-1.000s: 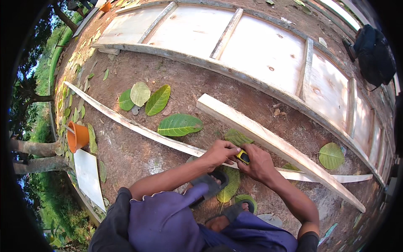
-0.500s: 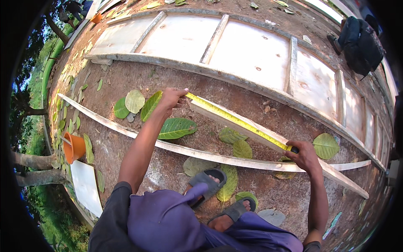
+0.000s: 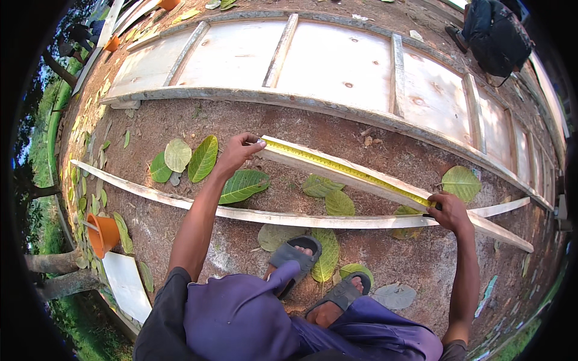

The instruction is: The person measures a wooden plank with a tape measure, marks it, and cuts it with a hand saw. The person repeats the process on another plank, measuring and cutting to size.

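Note:
A pale timber beam (image 3: 500,234) lies diagonally across a long, thin wooden strip (image 3: 150,192) over the dirt. A yellow tape measure (image 3: 343,169) is stretched along the beam's top. My left hand (image 3: 239,150) pinches the tape's end at the beam's upper-left end. My right hand (image 3: 448,210) grips the tape at its other end, around the case, which is mostly hidden, and rests on the beam. Several large leaves (image 3: 244,185) lie around the wood, and my sandalled feet (image 3: 289,262) are below it.
A long framed plywood panel (image 3: 325,60) spans the upper ground. An orange bucket (image 3: 103,237) and white board (image 3: 126,289) sit at left, beside tree trunks (image 3: 57,262). A dark backpack (image 3: 500,45) is at upper right. Another person (image 3: 84,39) is at far upper left.
A second ago both hands held the tape case close together. Since then my hands have moved apart, left hand up-left, right hand rightward, and the tape is pulled out along the beam.

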Demonstrator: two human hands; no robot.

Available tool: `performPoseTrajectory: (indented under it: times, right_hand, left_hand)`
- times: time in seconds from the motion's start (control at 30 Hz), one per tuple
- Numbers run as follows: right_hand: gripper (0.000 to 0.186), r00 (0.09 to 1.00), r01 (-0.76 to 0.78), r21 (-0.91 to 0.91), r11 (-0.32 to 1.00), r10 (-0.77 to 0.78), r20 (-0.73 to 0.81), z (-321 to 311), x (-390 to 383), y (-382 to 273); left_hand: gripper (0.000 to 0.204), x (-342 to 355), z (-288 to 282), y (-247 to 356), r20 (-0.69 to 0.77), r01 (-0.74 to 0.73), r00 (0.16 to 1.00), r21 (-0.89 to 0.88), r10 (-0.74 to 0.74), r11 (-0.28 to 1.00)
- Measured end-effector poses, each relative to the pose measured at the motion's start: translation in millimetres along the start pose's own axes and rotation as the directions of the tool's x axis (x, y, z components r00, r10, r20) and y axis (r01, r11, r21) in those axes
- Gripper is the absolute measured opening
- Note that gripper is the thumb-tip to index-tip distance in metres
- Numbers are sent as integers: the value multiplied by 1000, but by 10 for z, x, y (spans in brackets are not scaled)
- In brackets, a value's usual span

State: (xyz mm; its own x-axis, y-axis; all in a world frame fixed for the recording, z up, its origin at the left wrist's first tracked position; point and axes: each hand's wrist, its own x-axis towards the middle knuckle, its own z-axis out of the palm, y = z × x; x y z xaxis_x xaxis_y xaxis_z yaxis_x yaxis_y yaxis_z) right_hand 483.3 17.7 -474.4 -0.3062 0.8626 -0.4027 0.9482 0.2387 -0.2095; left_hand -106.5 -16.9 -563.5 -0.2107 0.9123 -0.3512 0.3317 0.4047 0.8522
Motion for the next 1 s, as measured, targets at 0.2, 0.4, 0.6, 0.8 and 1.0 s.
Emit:
performPoseTrajectory:
  times: [0.2,0.4,0.6,0.8,1.0]
  right_hand:
    - [34,994,-82,138,987,91,-63,215,-155,254]
    - [39,986,-94,398,912,141,-90,335,-412,345]
    - [36,993,22,379,925,25,-118,408,-737,205]
    - [35,999,-37,250,968,37,7,285,-693,-28]
    - [32,999,32,59,998,-34,38,131,-387,-209]
  left_hand:
    - [81,-116,257,-228,76,-399,913,366,401,840]
    - [63,58,144,-551,111,-559,805,474,583,681]
    - [44,-113,-82,-173,250,-296,937,204,243,933]
    - [34,3,34,-321,146,-148,979,13,145,989]
    - [57,-49,132,-344,80,104,993,-320,-82,942]
